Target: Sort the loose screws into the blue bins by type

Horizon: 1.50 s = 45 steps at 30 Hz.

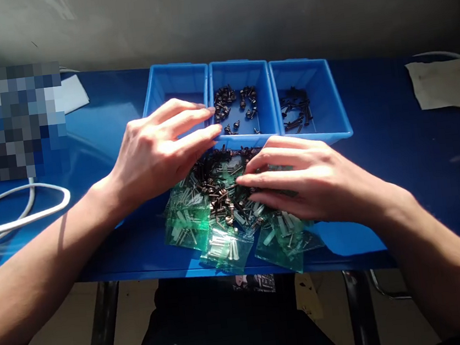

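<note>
My left hand (160, 144) hovers at the front of the left blue bin (176, 81), its fingers stretched toward the middle blue bin (239, 70); nothing shows in them. Inside the middle bin lie dark screws with thick heads (225, 98). Over the right side of a heap of loose screws (221, 195) is my right hand (305, 172), fingers apart and slightly bent, tips at the heap. I see nothing held there. Small green plastic bags (186, 222) with white plugs and screws lie around and under the heap, some partly covered by my right hand.
Thin dark screws (300, 112) lie in the right blue bin (329, 94). A white cable (49, 187) loops on the blue table (388, 138) at left, beside a blurred-out area. Brown paper (440, 85) lies at far right. A grey wall (212, 19) stands behind.
</note>
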Each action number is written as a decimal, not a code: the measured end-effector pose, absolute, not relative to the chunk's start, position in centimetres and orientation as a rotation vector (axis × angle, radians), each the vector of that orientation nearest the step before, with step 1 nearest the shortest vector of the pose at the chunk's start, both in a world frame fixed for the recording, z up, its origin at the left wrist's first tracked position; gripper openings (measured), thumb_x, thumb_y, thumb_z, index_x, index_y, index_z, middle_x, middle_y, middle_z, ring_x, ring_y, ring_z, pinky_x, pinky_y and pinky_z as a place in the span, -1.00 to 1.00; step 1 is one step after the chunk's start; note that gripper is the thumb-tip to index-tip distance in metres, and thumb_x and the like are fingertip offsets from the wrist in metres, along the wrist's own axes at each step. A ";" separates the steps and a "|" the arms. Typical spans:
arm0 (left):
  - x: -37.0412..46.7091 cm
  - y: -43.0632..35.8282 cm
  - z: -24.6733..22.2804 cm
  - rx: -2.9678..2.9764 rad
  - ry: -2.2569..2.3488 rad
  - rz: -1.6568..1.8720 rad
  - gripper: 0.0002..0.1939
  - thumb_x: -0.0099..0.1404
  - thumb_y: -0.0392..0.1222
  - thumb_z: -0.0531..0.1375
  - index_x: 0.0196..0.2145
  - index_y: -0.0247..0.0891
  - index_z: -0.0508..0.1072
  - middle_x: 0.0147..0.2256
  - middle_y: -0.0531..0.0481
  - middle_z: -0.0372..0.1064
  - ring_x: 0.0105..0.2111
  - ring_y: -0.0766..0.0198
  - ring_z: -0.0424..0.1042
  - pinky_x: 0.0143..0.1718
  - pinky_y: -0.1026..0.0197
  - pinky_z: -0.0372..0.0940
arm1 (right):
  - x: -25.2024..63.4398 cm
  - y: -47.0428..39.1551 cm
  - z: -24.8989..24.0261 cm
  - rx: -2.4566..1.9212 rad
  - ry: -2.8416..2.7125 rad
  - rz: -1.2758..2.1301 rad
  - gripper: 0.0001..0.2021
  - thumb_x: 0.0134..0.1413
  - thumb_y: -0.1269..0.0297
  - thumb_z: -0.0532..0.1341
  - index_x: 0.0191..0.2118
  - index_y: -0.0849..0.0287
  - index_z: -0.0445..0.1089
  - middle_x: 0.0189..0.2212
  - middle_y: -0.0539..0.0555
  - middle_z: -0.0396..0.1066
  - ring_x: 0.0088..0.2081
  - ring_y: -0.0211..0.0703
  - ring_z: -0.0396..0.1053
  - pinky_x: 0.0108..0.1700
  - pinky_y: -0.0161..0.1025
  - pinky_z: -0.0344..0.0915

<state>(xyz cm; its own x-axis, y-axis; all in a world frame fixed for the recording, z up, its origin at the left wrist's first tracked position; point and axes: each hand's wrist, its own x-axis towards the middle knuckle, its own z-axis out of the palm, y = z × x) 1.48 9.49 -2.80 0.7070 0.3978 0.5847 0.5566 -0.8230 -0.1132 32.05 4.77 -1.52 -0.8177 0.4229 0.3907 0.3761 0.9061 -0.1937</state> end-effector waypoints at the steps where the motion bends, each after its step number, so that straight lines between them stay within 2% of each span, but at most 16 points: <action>1: 1.5 9.4 -2.8 -2.632 -0.777 -0.793 -0.80 0.68 -0.17 0.26 0.16 -0.09 0.61 0.20 -0.04 0.65 0.18 0.00 0.68 -0.02 0.01 0.72 | 31.9 4.7 -1.5 -0.566 -2.636 0.166 -0.84 0.55 0.36 0.33 0.08 0.25 0.63 -0.08 0.18 0.66 -0.12 -0.07 0.57 -0.08 -0.10 0.60; 5: 1.6 9.5 -2.8 -2.629 -0.751 -0.803 -0.82 0.67 -0.16 0.27 0.12 -0.13 0.64 0.18 -0.05 0.66 0.16 -0.01 0.69 -0.07 0.05 0.70 | 31.6 4.6 -1.7 -0.518 -2.617 0.223 -0.86 0.55 0.46 0.29 0.01 0.24 0.64 -0.10 0.15 0.68 -0.17 -0.13 0.56 -0.12 -0.13 0.56; 9: 1.4 9.9 -2.9 -2.618 -0.692 -0.835 -0.81 0.65 -0.15 0.31 0.12 -0.19 0.66 0.17 -0.08 0.66 0.14 -0.03 0.69 -0.09 0.05 0.70 | 31.5 4.6 -2.1 -0.514 -2.600 0.224 -0.85 0.54 0.48 0.29 0.03 0.28 0.64 -0.14 0.15 0.67 -0.18 -0.12 0.57 -0.13 -0.12 0.57; 14: 1.4 9.7 -2.9 -2.635 -0.738 -0.804 -0.80 0.65 -0.15 0.29 0.14 -0.13 0.66 0.18 -0.07 0.65 0.16 -0.03 0.68 -0.05 0.00 0.71 | 31.3 4.3 -2.1 -0.583 -2.477 0.105 -0.86 0.50 0.50 0.32 -0.01 0.22 0.65 -0.13 0.14 0.67 -0.20 -0.16 0.58 -0.20 -0.16 0.57; 16: 1.5 9.5 -2.8 -2.661 -0.792 -0.784 -0.79 0.67 -0.14 0.26 0.15 -0.08 0.66 0.20 -0.05 0.64 0.19 -0.03 0.67 -0.02 -0.05 0.71 | 31.1 4.0 -1.7 -0.652 -2.354 0.219 -0.81 0.49 0.53 0.31 0.01 0.16 0.65 -0.12 0.11 0.67 -0.18 -0.19 0.61 -0.18 -0.18 0.60; 18: 1.5 9.4 -2.7 -2.679 -0.833 -0.780 -0.79 0.68 -0.14 0.25 0.15 -0.02 0.66 0.21 -0.03 0.64 0.20 -0.02 0.67 0.02 -0.09 0.72 | 30.9 3.7 -1.2 -0.713 -2.187 0.486 -0.79 0.49 0.53 0.32 0.02 0.11 0.65 -0.14 0.07 0.66 -0.20 -0.22 0.63 -0.17 -0.18 0.65; 22: 1.5 9.3 -2.6 -2.681 -0.834 -0.779 -0.78 0.68 -0.15 0.25 0.17 0.02 0.64 0.22 -0.01 0.64 0.21 0.01 0.66 0.04 -0.10 0.73 | 30.7 3.5 -0.3 -0.803 -1.966 0.849 -0.86 0.40 0.48 0.41 -0.10 0.07 0.67 -0.15 0.05 0.66 -0.21 -0.18 0.65 -0.28 -0.19 0.69; 24: 1.5 9.4 -2.7 -2.671 -0.809 -0.769 -0.79 0.68 -0.16 0.26 0.17 -0.02 0.62 0.21 -0.02 0.64 0.20 0.01 0.67 0.02 -0.07 0.74 | 30.8 3.8 -0.3 -0.859 -1.953 0.768 -0.88 0.32 0.47 0.48 -0.18 0.07 0.69 -0.17 0.05 0.69 -0.23 -0.16 0.66 -0.33 -0.20 0.66; 27: 1.5 9.5 -2.8 -2.653 -0.742 -0.811 -0.80 0.66 -0.17 0.28 0.17 -0.09 0.61 0.19 -0.06 0.65 0.15 -0.02 0.68 -0.04 -0.06 0.74 | 31.5 4.6 -0.5 -1.007 -1.823 0.400 -0.91 0.30 0.40 0.53 -0.24 0.06 0.72 -0.22 0.09 0.71 -0.27 -0.08 0.64 -0.37 -0.10 0.62; 30: 1.5 9.6 -2.8 -2.660 -0.752 -0.814 -0.79 0.66 -0.18 0.27 0.17 -0.09 0.61 0.19 -0.07 0.65 0.15 -0.03 0.68 -0.06 -0.07 0.73 | 32.5 5.3 -0.7 -1.185 -1.807 0.011 -0.89 0.47 0.27 0.42 -0.06 0.09 0.75 -0.01 0.24 0.73 0.01 0.14 0.69 -0.02 0.16 0.66; 32: 1.4 9.6 -2.8 -2.669 -0.767 -0.794 -0.78 0.66 -0.19 0.27 0.17 -0.08 0.61 0.20 -0.07 0.64 0.16 -0.04 0.68 -0.06 -0.07 0.73 | 32.9 5.6 -0.9 -1.206 -1.918 -0.169 -0.81 0.51 0.27 0.36 0.08 0.11 0.73 0.16 0.28 0.68 0.21 0.28 0.62 0.17 0.30 0.58; 33: 1.4 9.6 -2.8 -2.669 -0.763 -0.794 -0.78 0.65 -0.19 0.28 0.17 -0.08 0.61 0.20 -0.07 0.64 0.16 -0.04 0.68 -0.07 -0.07 0.72 | 32.9 5.6 -1.0 -1.171 -1.982 -0.222 -0.80 0.50 0.29 0.36 0.09 0.10 0.72 0.16 0.26 0.68 0.21 0.31 0.60 0.16 0.31 0.57; 37: 1.5 9.6 -2.8 -2.651 -0.724 -0.807 -0.80 0.65 -0.18 0.28 0.15 -0.12 0.60 0.20 -0.10 0.64 0.11 -0.06 0.69 -0.14 -0.06 0.71 | 32.5 5.4 -1.8 -1.029 -2.153 -0.270 -0.82 0.47 0.37 0.34 0.05 0.12 0.71 0.01 0.28 0.69 0.01 0.26 0.63 -0.07 0.20 0.60; 40: 1.7 9.6 -2.8 -2.632 -0.745 -0.807 -0.83 0.66 -0.16 0.28 0.13 -0.10 0.59 0.23 -0.09 0.62 0.10 -0.04 0.69 -0.14 -0.05 0.71 | 32.6 5.5 -2.1 -1.052 -2.250 -0.171 -0.80 0.52 0.39 0.31 0.09 0.07 0.66 0.10 0.28 0.64 0.06 0.20 0.61 -0.03 0.17 0.64; 42: 1.8 9.5 -2.8 -2.632 -0.764 -0.800 -0.85 0.66 -0.18 0.28 0.12 -0.07 0.59 0.21 -0.05 0.64 0.12 -0.02 0.69 -0.11 -0.05 0.71 | 32.9 5.8 -2.1 -0.993 -2.307 -0.140 -0.82 0.52 0.41 0.32 0.07 0.06 0.65 0.09 0.25 0.64 0.04 0.13 0.59 -0.01 0.12 0.65; 45: 1.9 9.5 -3.0 -2.631 -0.742 -0.851 -0.85 0.65 -0.20 0.30 0.10 -0.08 0.61 0.16 -0.03 0.67 0.11 -0.01 0.70 -0.10 -0.05 0.71 | 33.0 6.0 -1.9 -0.798 -2.320 -0.289 -0.79 0.44 0.46 0.40 0.09 0.10 0.62 0.02 0.23 0.69 -0.05 0.08 0.55 -0.08 0.09 0.61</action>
